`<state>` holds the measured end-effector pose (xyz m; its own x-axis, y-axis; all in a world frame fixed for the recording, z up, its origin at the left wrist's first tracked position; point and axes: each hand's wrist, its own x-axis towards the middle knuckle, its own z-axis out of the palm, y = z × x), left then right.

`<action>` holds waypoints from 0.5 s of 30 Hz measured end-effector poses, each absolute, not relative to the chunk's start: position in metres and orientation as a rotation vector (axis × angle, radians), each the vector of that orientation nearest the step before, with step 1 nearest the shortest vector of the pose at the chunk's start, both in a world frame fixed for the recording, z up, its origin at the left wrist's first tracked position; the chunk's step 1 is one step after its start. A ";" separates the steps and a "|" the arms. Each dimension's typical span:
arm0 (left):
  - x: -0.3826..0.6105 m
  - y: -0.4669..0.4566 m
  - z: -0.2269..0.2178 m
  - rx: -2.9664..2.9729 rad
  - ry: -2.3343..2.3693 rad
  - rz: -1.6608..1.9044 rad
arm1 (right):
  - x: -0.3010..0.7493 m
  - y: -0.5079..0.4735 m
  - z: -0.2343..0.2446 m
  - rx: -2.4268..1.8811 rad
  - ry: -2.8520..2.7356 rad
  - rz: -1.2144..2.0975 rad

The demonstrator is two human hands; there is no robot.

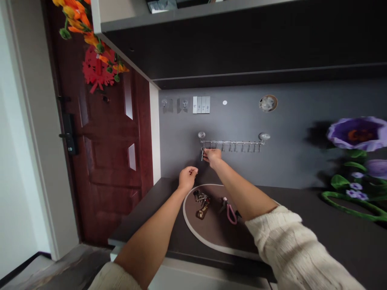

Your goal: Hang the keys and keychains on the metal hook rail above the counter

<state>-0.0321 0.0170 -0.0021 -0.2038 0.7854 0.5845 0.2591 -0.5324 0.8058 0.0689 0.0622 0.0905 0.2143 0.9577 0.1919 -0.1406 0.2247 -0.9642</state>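
Observation:
My right hand [213, 156] is raised to the left end of a metal hook rail [232, 142] on the grey wall. Its fingers pinch a key [202, 154] that hangs down just under the leftmost hooks. Whether its ring is on a hook I cannot tell. Lower and to the left, my left hand [188, 178] is closed, with thumb and fingertips together and nothing showing in it. Below both hands a round brown mat [211, 237] with a pale rim bears a bunch of keys with a brown tag [202, 211] and another bunch with a pink strap [231, 214], partly behind my right forearm.
A dark shelf [242, 44] overhangs the counter [290, 201]. Purple artificial flowers [358, 135] stand at right. Wall switches [201, 104], clear hooks [184, 104] and a round hole [268, 103] are above the rail. A red-brown door [105, 161] is at left, orange flowers [78, 16] before it.

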 end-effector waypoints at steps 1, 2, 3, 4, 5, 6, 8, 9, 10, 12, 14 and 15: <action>-0.032 0.016 -0.002 1.660 1.223 1.785 | 0.068 0.063 0.090 -1.038 -1.025 0.978; -0.032 0.016 -0.001 1.659 1.226 1.786 | 0.067 0.063 0.089 -1.048 -1.015 0.972; -0.032 0.016 -0.001 1.659 1.229 1.788 | 0.067 0.064 0.088 -1.056 -1.009 0.969; -0.032 0.015 -0.001 1.656 1.232 1.790 | 0.067 0.064 0.087 -1.060 -1.007 0.969; -0.032 0.015 0.000 1.650 1.235 1.788 | 0.066 0.065 0.086 -1.062 -1.011 0.967; -0.032 0.015 0.000 1.640 1.239 1.784 | 0.067 0.065 0.085 -1.067 -1.016 0.962; -0.033 0.015 0.000 1.621 1.245 1.771 | 0.067 0.067 0.082 -1.081 -1.028 0.946; -0.033 0.015 0.000 1.615 1.246 1.766 | 0.068 0.068 0.081 -1.088 -1.034 0.939; -0.033 0.015 -0.001 1.611 1.245 1.763 | 0.069 0.069 0.079 -1.095 -1.039 0.935; -0.035 0.016 -0.002 1.608 1.245 1.761 | 0.071 0.071 0.077 -1.100 -1.047 0.935; -0.037 0.018 -0.003 1.613 1.251 1.748 | 0.073 0.072 0.075 -1.097 -1.057 0.937; -0.037 0.018 -0.004 1.616 1.252 1.733 | 0.074 0.072 0.075 -1.093 -1.063 0.938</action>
